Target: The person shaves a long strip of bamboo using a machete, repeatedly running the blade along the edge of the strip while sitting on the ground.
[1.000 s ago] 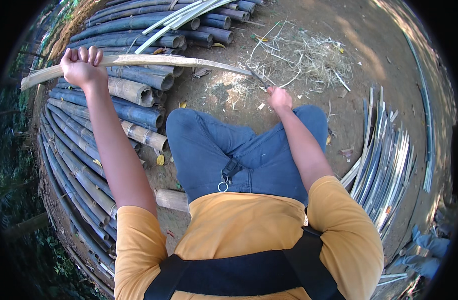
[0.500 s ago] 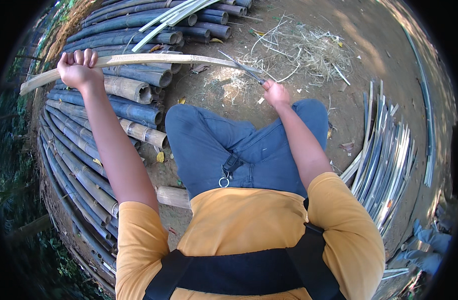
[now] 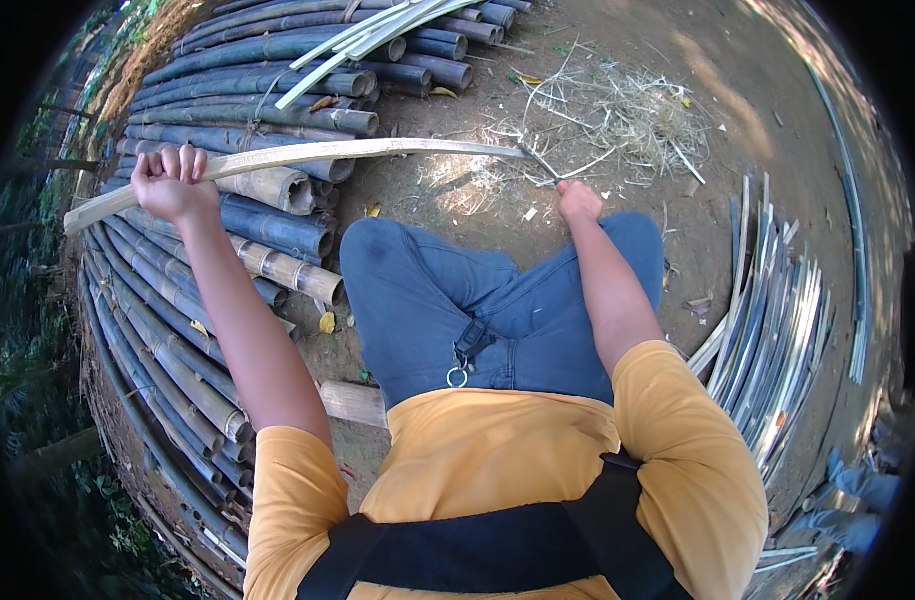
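A long pale bamboo strip point(image 3: 377, 147) stretches from the left side to beyond my knees, bowing slightly. Near its left end, my left hand point(image 3: 177, 182) is closed around it with the arm held out. My right hand point(image 3: 579, 201), above my right knee, is closed on the handle of a knife point(image 3: 540, 163). The thin dark blade meets the strip's far right end. Most of the knife's handle is hidden inside my fist.
Stacked bamboo poles point(image 3: 277, 228) fill the left side, with pale split strips point(image 3: 362, 42) lying on top. Curly shavings point(image 3: 642, 112) cover the dirt ahead. On my right lies a bundle of thin strips point(image 3: 767, 330). A long pole point(image 3: 849, 230) lies farther right.
The knife has shifted right to the strip's end, its blade now angled more steeply. My left hand and the strip appear slightly lower and farther right, as the whole view has shifted a little.
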The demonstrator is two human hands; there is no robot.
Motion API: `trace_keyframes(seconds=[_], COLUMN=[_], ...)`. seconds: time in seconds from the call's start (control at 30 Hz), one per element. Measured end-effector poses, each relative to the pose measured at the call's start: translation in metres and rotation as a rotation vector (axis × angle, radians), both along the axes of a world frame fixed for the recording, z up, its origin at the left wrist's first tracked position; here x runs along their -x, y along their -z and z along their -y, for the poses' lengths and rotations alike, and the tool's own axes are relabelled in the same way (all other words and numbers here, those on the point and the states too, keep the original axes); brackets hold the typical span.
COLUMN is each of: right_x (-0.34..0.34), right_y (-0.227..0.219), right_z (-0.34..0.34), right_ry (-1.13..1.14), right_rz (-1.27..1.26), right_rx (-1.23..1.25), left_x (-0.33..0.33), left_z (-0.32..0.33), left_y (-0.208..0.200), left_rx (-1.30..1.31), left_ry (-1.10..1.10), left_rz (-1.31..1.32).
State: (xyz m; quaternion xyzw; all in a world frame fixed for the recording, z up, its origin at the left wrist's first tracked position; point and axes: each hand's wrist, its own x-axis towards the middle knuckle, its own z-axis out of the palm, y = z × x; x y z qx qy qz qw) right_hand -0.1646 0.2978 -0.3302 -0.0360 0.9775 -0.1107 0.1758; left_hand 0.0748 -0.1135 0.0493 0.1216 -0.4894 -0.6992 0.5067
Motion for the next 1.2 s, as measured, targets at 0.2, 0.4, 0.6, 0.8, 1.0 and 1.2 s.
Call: trace_keyframes(seconds=[0.2,0.4,0.6,0.8,1.0,1.2], right_x=[-0.014,-0.007,-0.022,-0.04,-0.035,-0.013], right_y=[-0.033,-0.009,-0.058,-0.111,-0.116,-0.093], right_z=[0.011,0.002,0.006,0.017,0.005,-0.005], right_ry=[-0.156,-0.104,-0.285,-0.217,-0.192,-0.301], right_rz=[0.034,-0.088,-0.244,-0.106,-0.077,-0.139], right_rx=[-0.011,-0.137,-0.018,0.089,0.01,-0.207], left_x=[-0.031,-0.027,-0.045,-0.047,-0.044,-0.043], left_z=[0.022,0.014,0.023,0.01,-0.001,-0.006], left_y=[0.024,0.028,0.042,0.041,0.038,0.034], left_rx=[-0.076,-0.117,-0.15,-0.171,-0.176,-0.15], left_ry=[-0.092,-0.081,-0.101,-0.123,-0.115,-0.084], left_rz=[0.002,-0.013,-0.042,-0.08,-0.109,-0.16])
